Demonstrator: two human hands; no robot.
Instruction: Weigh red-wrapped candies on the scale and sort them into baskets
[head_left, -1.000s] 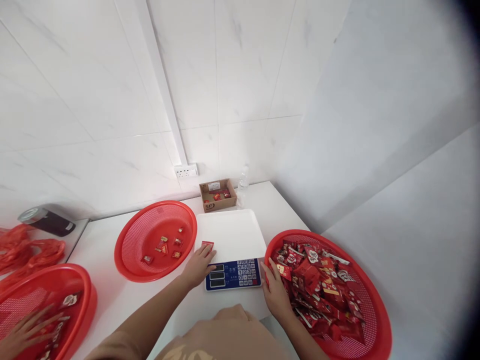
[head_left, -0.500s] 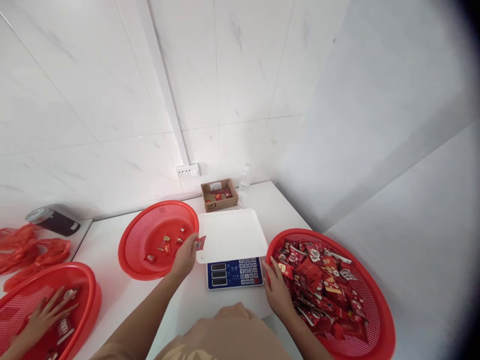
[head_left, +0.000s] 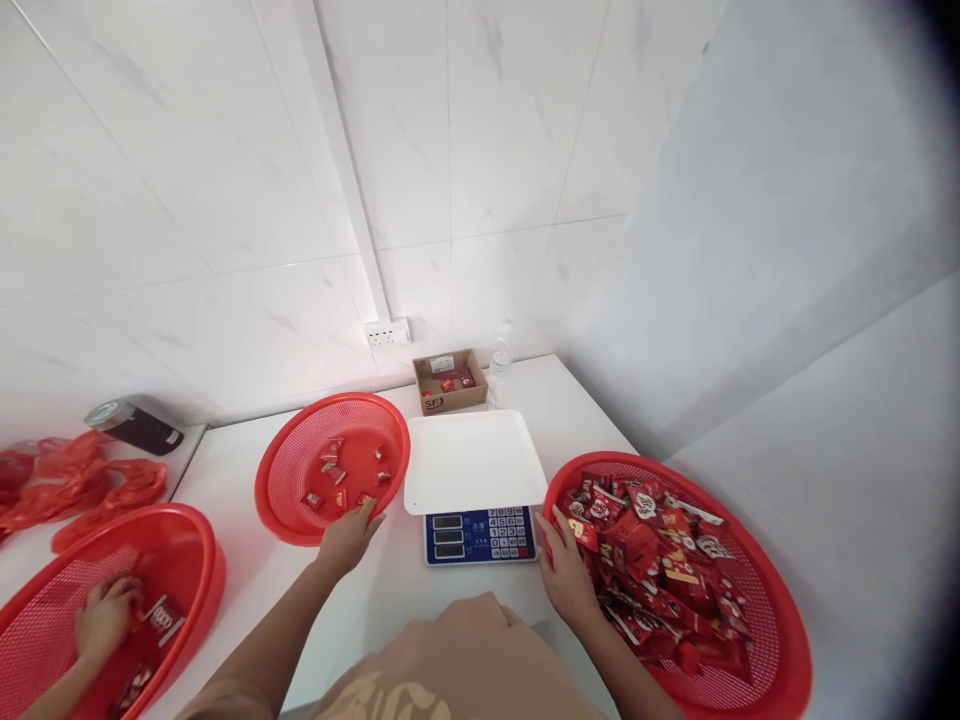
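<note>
My left hand (head_left: 348,541) is at the near right rim of a round red plastic basket (head_left: 281,440), thumb and fingers slightly apart. Its fingertips are partly hidden, and no packet shows in them. Several small wrapped sweets (head_left: 332,471) lie in this basket. With my right hand (head_left: 567,572) I grip the left rim of a larger red basket (head_left: 780,610), heaped with red snack packets (head_left: 660,560). Between the baskets stands a blue weighing scale (head_left: 480,536) with a bare white tray (head_left: 476,460).
An open cardboard box (head_left: 452,400) with some red packets stands behind the scale, beside a clear plastic bottle (head_left: 502,345). At the left, a co-worker's hand (head_left: 109,612) reaches into another red basket (head_left: 214,570). Red plastic bags (head_left: 97,490) and a dark cylinder (head_left: 135,425) lie beyond it.
My left hand has moved off the scale tray's edge to the left basket's rim. The red packet it held is gone from it, and another red packet shows in that basket.
</note>
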